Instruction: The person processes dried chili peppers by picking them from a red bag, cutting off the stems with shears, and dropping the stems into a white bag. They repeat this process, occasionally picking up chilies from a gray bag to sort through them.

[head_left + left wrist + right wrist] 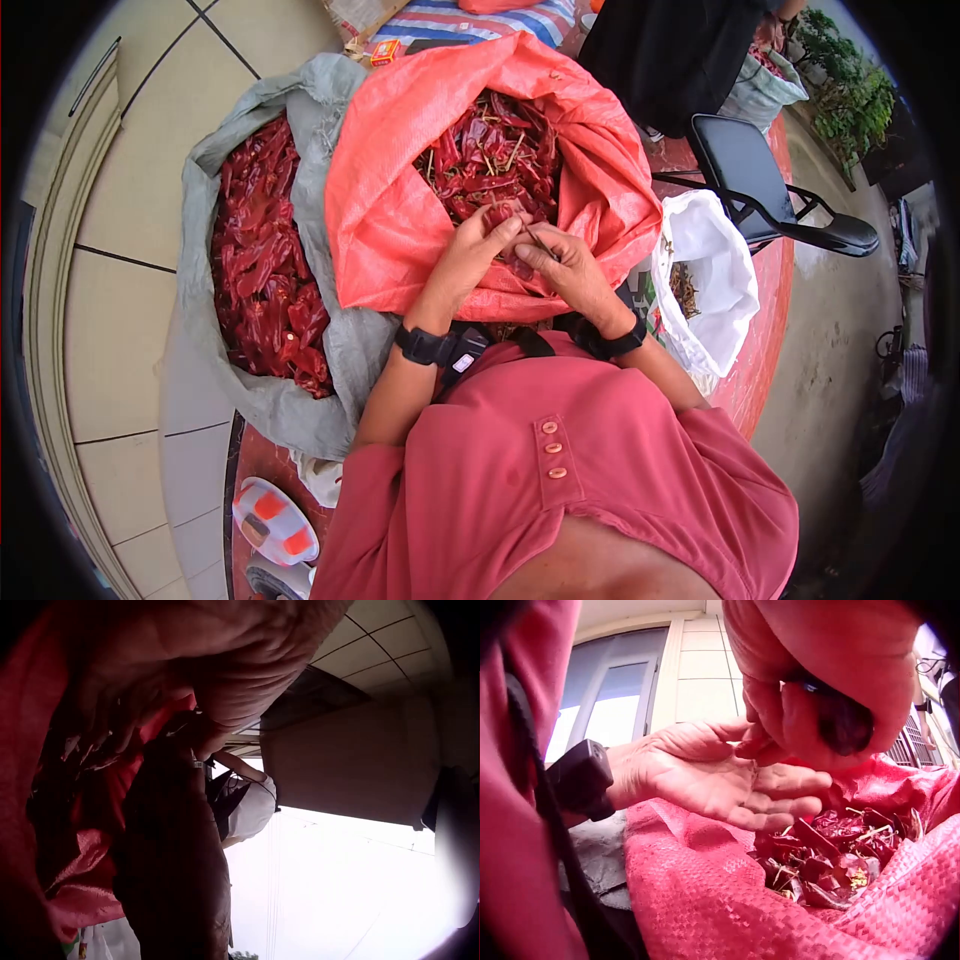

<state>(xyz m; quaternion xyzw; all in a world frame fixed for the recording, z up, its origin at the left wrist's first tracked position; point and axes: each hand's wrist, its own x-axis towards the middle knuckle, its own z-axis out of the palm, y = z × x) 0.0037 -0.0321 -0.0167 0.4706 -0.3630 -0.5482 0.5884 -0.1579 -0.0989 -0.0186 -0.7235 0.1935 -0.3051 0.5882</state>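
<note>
Both hands meet over the near side of a red woven sack [390, 210], above the dried red chilies [500, 150] inside it. In the head view my left hand [475, 250] has a dried chili [506, 213] at its thumb and fingers. The right wrist view shows that left hand [712, 780] palm up, its lower fingers stretched out and its thumb against the right fingertips. My right hand [572, 272] grips a thin dark object [540, 242]; a glossy dark part [844, 724] shows within its curled fingers. I cannot tell what the object is.
Left of the red sack stands a grey-green sack [345, 200] full of red chilies [262, 260]. A white sack [725, 270] with brownish stems [684, 290] is on the right, near a black chair [750, 170]. Another person in black [650, 60] stands beyond.
</note>
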